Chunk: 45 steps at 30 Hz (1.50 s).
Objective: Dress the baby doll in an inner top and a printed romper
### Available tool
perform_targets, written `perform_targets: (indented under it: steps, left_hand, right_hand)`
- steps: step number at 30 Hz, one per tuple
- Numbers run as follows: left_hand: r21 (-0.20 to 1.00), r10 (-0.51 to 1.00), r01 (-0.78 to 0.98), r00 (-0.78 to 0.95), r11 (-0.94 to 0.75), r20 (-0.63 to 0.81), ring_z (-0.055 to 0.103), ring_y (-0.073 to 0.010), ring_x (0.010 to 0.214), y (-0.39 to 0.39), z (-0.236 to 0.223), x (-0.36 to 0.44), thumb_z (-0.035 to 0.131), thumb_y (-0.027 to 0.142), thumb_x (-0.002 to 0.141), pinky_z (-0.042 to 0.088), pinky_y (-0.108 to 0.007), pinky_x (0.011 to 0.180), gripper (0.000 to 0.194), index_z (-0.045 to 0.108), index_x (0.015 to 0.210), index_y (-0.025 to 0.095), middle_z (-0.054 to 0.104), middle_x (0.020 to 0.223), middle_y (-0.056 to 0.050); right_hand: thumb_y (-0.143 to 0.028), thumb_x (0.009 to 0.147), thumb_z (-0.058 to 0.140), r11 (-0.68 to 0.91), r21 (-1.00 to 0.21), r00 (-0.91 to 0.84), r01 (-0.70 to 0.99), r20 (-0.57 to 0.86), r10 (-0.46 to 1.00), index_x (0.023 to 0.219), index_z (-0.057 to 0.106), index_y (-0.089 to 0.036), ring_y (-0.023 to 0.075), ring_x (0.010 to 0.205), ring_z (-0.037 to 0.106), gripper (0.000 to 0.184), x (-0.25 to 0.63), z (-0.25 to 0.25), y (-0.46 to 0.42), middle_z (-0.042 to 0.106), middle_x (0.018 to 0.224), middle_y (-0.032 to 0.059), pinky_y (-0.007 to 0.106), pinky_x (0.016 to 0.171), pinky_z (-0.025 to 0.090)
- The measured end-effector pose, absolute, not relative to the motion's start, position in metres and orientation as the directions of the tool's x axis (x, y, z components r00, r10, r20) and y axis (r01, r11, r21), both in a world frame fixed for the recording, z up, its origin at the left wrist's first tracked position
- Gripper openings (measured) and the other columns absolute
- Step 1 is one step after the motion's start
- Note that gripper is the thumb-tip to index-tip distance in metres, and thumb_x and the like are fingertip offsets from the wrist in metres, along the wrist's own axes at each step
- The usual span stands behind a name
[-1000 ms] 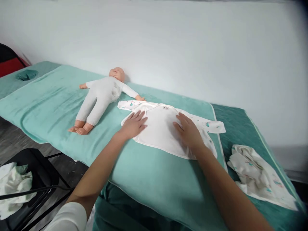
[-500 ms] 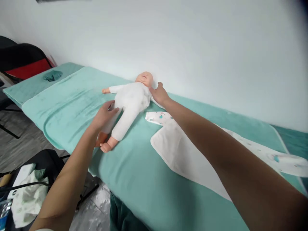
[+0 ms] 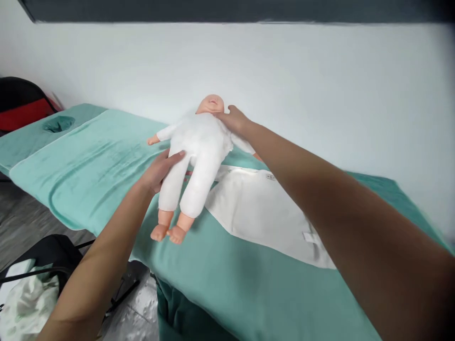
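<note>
A baby doll (image 3: 201,137) with a white cloth body and bare plastic head, hands and feet is held face up, raised a little off the bed. My left hand (image 3: 161,170) grips it at the hip and upper leg, thumb on top and the other fingers hidden beneath. At the doll's neck and shoulder is my right hand (image 3: 234,121), its fingers partly hidden behind the doll. Under my right forearm lies a spread white baby garment (image 3: 256,213), close to the doll's legs.
A green-covered bed (image 3: 227,284) runs along the white wall, with a face hole (image 3: 59,124) at its far left end. Beside it at lower left, a black chair (image 3: 60,248) bears a crumpled pale cloth (image 3: 30,300). Another chair with a red panel (image 3: 24,113) stands behind.
Both hands have closed on the doll and lifted it slightly, its legs now hanging nearer the garment. The view has tilted up and shifted right.
</note>
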<state>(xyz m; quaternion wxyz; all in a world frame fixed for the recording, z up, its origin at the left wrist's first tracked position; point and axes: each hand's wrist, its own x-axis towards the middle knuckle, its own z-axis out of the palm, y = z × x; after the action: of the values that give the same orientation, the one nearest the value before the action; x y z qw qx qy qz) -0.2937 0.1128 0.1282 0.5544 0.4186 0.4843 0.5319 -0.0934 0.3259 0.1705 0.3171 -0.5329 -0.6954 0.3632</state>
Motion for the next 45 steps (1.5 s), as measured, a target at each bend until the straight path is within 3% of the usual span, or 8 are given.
perform_targets:
  steps: [6, 16, 20, 24, 28, 33, 40, 45]
  left_hand:
    - [0.953, 0.997, -0.291, 0.04, 0.081, -0.072, 0.074, -0.0257, 0.077, 0.089, 0.123, -0.169, 0.076, 0.045, 0.083, 0.063, -0.044, 0.071, 0.065, 0.052, 0.139, 0.02, 0.073, 0.119, -0.017]
    - [0.94, 0.985, -0.303, 0.122, 0.157, -0.126, 0.072, -0.0279, 0.096, 0.075, 0.061, -0.041, 0.078, 0.049, 0.081, 0.062, -0.04, 0.075, 0.062, 0.055, 0.132, 0.021, 0.07, 0.127, -0.016]
    - [0.995, 0.994, -0.01, -0.048, 0.1, -0.101, 0.07, -0.0257, 0.096, 0.083, 0.047, -0.042, 0.063, 0.063, 0.089, 0.056, -0.038, 0.084, 0.049, 0.064, 0.114, 0.02, 0.074, 0.109, -0.012]
    - [0.925, 0.978, 0.379, -0.202, 0.024, 0.058, 0.066, -0.0265, 0.085, 0.111, 0.041, -0.052, 0.036, 0.059, 0.102, 0.049, -0.042, 0.084, 0.051, 0.061, 0.08, 0.02, 0.07, 0.085, -0.012]
    - [0.811, 0.968, 0.585, -0.206, 0.002, 0.146, 0.067, -0.031, 0.086, 0.14, 0.033, -0.057, 0.043, 0.037, 0.101, 0.046, -0.044, 0.085, 0.031, 0.063, 0.084, 0.02, 0.067, 0.082, -0.014]
    - [0.705, 0.983, 0.709, -0.125, -0.007, 0.135, 0.068, -0.0316, 0.085, 0.15, 0.025, -0.061, 0.044, 0.015, 0.096, 0.048, -0.044, 0.084, 0.022, 0.065, 0.094, 0.015, 0.068, 0.085, -0.015]
    - [0.504, 0.956, 0.835, 0.082, -0.22, 0.283, 0.062, -0.0308, 0.112, 0.143, 0.027, -0.076, 0.044, 0.015, 0.097, 0.049, -0.042, 0.091, 0.027, 0.07, 0.103, 0.019, 0.071, 0.113, -0.014]
    - [0.445, 0.899, 0.894, -0.147, -0.058, 0.412, 0.054, -0.0348, 0.12, 0.154, 0.024, -0.096, 0.057, 0.024, 0.095, 0.045, -0.047, 0.097, 0.021, 0.069, 0.111, 0.021, 0.065, 0.122, -0.016]
  right_hand:
    - [-0.067, 0.079, 0.071, 0.149, -0.751, -0.145, 0.643, 0.071, 0.987, 0.148, 0.042, -0.014, 0.0401, 0.129, 0.06, 0.092, 0.034, 0.193, 0.282, 0.055, 0.149, 0.0239, 0.057, 0.109, 0.05]
    - [-0.065, 0.089, 0.058, -0.018, -0.747, -0.005, 0.665, -0.028, 1.0, 0.148, 0.041, -0.016, 0.0354, 0.133, 0.059, 0.079, 0.165, 0.094, 0.249, 0.054, 0.152, 0.0219, 0.049, 0.113, 0.046]
    - [-0.071, 0.092, 0.049, 0.064, -0.649, -0.117, 0.758, -0.038, 0.992, 0.151, 0.037, -0.017, 0.0369, 0.127, 0.062, 0.081, 0.173, 0.091, 0.255, 0.061, 0.144, 0.0221, 0.05, 0.108, 0.048]
    - [-0.07, 0.094, 0.044, 0.195, -0.24, -0.184, 0.951, 0.068, 0.981, 0.141, 0.047, -0.013, 0.0455, 0.113, 0.065, 0.074, 0.168, 0.118, 0.258, 0.071, 0.117, 0.0264, 0.063, 0.098, 0.045]
    - [-0.044, 0.1, 0.045, 0.439, -0.052, -0.415, 0.897, 0.241, 0.877, 0.124, 0.06, -0.015, 0.0395, 0.113, 0.063, 0.041, 0.115, 0.131, 0.246, 0.068, 0.122, 0.0212, 0.054, 0.094, 0.047]
    - [-0.038, 0.097, 0.055, 0.67, 0.047, -0.672, 0.74, 0.042, 0.739, 0.128, 0.06, -0.013, 0.0369, 0.126, 0.054, 0.04, 0.019, 0.102, 0.239, 0.063, 0.134, 0.0198, 0.05, 0.101, 0.044]
    - [-0.044, 0.097, 0.056, 0.629, -0.034, -0.63, 0.777, -0.049, 0.775, 0.119, 0.06, -0.016, 0.0317, 0.105, 0.065, 0.036, 0.002, 0.09, 0.248, 0.07, 0.119, 0.0157, 0.041, 0.085, 0.047]
    - [-0.052, 0.094, 0.058, 0.579, -0.244, -0.568, 0.778, 0.12, 0.814, 0.116, 0.062, -0.022, 0.0293, 0.09, 0.066, 0.037, 0.034, 0.101, 0.237, 0.074, 0.106, 0.0091, 0.037, 0.073, 0.043]
